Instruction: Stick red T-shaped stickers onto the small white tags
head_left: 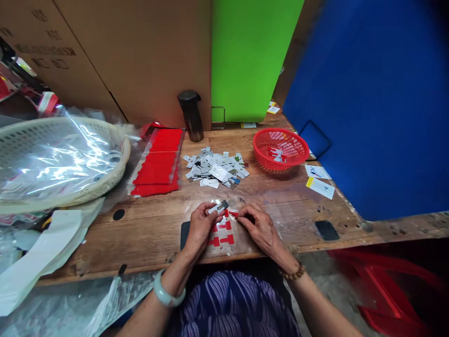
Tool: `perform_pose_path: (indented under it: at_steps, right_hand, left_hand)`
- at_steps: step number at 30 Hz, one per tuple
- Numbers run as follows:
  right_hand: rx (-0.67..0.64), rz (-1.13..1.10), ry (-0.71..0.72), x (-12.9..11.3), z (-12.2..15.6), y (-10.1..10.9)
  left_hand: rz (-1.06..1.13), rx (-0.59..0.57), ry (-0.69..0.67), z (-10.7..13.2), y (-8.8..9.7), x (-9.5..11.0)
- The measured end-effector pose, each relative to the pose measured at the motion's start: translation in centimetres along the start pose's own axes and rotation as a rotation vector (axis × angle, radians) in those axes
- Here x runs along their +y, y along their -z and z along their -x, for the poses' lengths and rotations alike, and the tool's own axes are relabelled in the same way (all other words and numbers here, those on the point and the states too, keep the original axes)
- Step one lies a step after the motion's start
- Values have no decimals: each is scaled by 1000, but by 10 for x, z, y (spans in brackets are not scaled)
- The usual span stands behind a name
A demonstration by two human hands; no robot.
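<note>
My left hand (202, 225) pinches a small flat metal plate (219, 207) with a dark end between thumb and fingers. Close on its right, my right hand (257, 225) has thumb and forefinger closed on a small red sticker (233, 214). Between and below the hands, a clear sheet (240, 245) lies flat, carrying several red T-shaped stickers (227, 239). Beyond them spreads a loose heap of small silvery metal plates (220, 172). A red plastic basket (280, 161) to its right contains a few plates with red on them.
Left of the heap lie stacked red sticker sheets (156, 161). A black bottle (191, 117) stands behind, before cardboard (147, 56) and a green panel (254, 56). A large cream basket (121, 173) with plastic bags fills the left. A blue panel (379, 107) bounds the right, near printed cards (321, 187).
</note>
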State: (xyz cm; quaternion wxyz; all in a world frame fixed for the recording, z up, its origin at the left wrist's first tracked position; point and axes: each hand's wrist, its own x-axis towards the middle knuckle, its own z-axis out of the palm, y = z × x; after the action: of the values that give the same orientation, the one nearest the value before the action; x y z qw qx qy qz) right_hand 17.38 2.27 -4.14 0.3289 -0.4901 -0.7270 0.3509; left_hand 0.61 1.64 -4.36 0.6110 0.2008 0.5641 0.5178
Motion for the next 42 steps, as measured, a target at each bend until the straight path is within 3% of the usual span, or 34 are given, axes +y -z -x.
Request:
perform_pose_path:
  at_steps: [7,12,16,23,42]
  right_hand:
    - [-47,-217,-110,4,7,11]
    - [49,-284,-165,-9,18,10]
    - [34,-252,-163,-24,22,8]
    - [-25,-213,-106,-33,28,1]
    - [-50,-219,-94,-30,33,0]
  left_hand:
    - [18,-13,62,2,3,1]
    - [29,-94,186,23,9,7]
    - [32,-175,249,42,11,15]
    - [-35,-214,251,57,10,16]
    - [-143,-220,234,56,6,15]
